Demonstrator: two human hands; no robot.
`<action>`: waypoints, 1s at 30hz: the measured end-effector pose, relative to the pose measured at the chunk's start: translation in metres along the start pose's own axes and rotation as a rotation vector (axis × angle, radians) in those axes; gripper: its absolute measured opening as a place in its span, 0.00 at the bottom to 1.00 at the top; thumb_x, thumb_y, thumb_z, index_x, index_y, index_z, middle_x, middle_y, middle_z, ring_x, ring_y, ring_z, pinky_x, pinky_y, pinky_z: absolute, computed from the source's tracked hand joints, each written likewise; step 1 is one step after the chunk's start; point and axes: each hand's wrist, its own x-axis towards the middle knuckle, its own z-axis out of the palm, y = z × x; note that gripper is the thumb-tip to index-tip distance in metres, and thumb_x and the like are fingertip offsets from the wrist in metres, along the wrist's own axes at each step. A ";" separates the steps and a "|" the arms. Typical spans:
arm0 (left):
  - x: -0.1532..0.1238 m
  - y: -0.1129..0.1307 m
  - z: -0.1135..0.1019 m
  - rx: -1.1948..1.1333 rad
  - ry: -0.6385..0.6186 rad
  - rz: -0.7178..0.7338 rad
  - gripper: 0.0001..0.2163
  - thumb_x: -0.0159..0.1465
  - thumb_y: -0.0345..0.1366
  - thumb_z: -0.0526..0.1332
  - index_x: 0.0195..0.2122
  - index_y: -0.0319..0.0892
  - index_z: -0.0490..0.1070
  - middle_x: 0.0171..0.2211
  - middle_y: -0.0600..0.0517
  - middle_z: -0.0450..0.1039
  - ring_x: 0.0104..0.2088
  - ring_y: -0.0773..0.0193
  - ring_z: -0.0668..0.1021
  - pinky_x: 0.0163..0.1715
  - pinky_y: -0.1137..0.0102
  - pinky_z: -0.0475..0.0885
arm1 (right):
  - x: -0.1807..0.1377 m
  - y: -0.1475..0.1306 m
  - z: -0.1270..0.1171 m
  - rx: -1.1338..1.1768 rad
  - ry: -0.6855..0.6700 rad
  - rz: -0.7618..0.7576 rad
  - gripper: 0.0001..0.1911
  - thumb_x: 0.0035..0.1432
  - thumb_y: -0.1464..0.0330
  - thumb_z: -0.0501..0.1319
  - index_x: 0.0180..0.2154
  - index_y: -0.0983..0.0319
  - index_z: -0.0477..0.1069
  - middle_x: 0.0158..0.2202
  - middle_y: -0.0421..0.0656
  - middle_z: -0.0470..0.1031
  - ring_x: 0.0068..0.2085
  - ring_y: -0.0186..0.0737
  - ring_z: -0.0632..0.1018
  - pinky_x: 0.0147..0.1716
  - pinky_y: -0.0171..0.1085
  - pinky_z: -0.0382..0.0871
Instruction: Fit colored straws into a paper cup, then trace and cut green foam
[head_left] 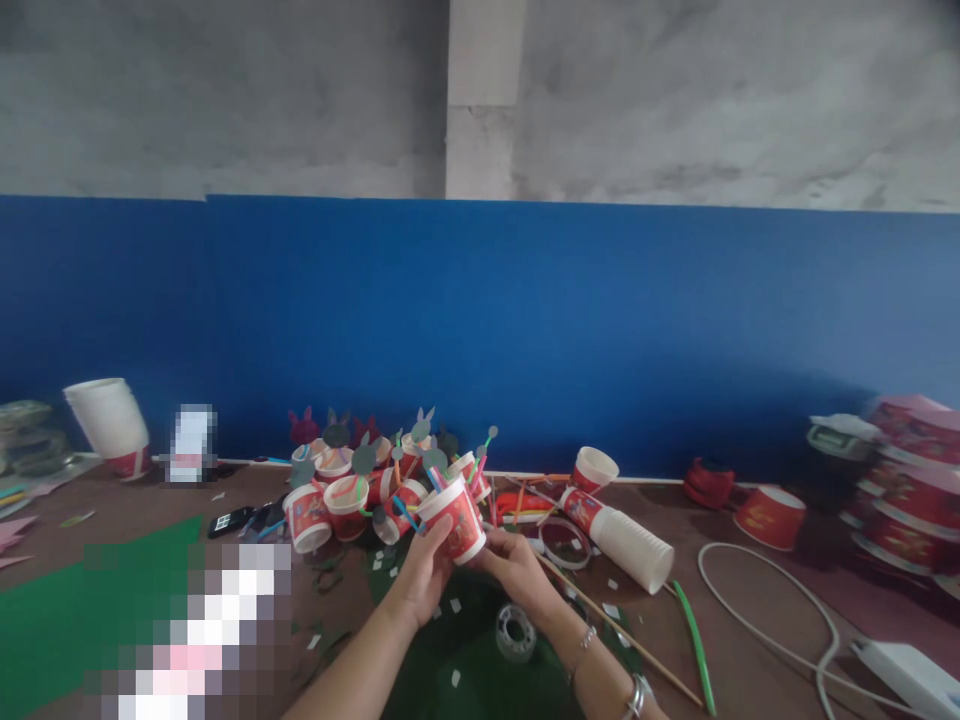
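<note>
Both my hands hold up one red and white paper cup [455, 520] with coloured straws sticking out of its side. My left hand [424, 574] grips it from the left and below. My right hand [511, 567] pinches it from the right; a bracelet and a watch show on that wrist. Just behind the cup lies a heap of similar decorated cups [352, 487] with paper rabbit shapes on sticks. A roll of clear tape [515, 632] lies under my right forearm on dark green felt [472, 680].
A stack of paper cups [622, 540] lies on its side to the right, beside thin wooden sticks [615, 625] and a green straw [694, 640]. A white cable [795, 610] loops at right, near red bowls [769, 515]. Green sheet [60, 620] at left. A blue wall panel backs the table.
</note>
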 end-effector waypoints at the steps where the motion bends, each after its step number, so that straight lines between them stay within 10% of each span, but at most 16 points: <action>1: -0.001 0.000 0.001 -0.011 0.007 -0.007 0.17 0.54 0.43 0.65 0.41 0.37 0.75 0.35 0.46 0.79 0.38 0.55 0.79 0.39 0.65 0.71 | 0.000 0.002 0.000 -0.009 -0.007 0.004 0.14 0.46 0.59 0.66 0.23 0.65 0.74 0.21 0.39 0.73 0.24 0.35 0.71 0.28 0.34 0.64; 8: -0.002 0.004 0.003 -0.009 0.043 -0.023 0.18 0.51 0.43 0.68 0.40 0.38 0.75 0.33 0.46 0.79 0.37 0.56 0.79 0.38 0.66 0.71 | 0.001 -0.004 -0.014 -0.294 -0.071 0.115 0.10 0.46 0.64 0.62 0.25 0.66 0.75 0.21 0.40 0.75 0.24 0.35 0.73 0.25 0.32 0.65; 16: -0.003 -0.001 -0.003 0.317 -0.112 -0.038 0.26 0.43 0.35 0.73 0.45 0.39 0.73 0.43 0.44 0.76 0.46 0.51 0.74 0.48 0.63 0.65 | -0.004 -0.071 -0.048 -0.588 0.443 -0.104 0.12 0.55 0.64 0.54 0.24 0.63 0.69 0.18 0.38 0.69 0.22 0.35 0.69 0.23 0.33 0.61; 21: -0.011 0.000 0.009 0.322 -0.257 -0.077 0.33 0.42 0.32 0.74 0.51 0.43 0.67 0.44 0.46 0.74 0.46 0.53 0.74 0.47 0.63 0.65 | -0.017 -0.097 -0.026 -0.822 0.060 -0.420 0.14 0.46 0.75 0.59 0.38 0.60 0.73 0.41 0.45 0.74 0.43 0.43 0.72 0.44 0.40 0.64; 30: -0.010 -0.007 0.005 0.327 -0.387 -0.099 0.30 0.44 0.31 0.73 0.49 0.42 0.69 0.44 0.47 0.73 0.46 0.54 0.73 0.48 0.64 0.64 | -0.021 -0.088 -0.016 -1.063 -0.096 -0.187 0.16 0.44 0.79 0.55 0.31 0.58 0.77 0.32 0.42 0.76 0.38 0.41 0.72 0.41 0.37 0.62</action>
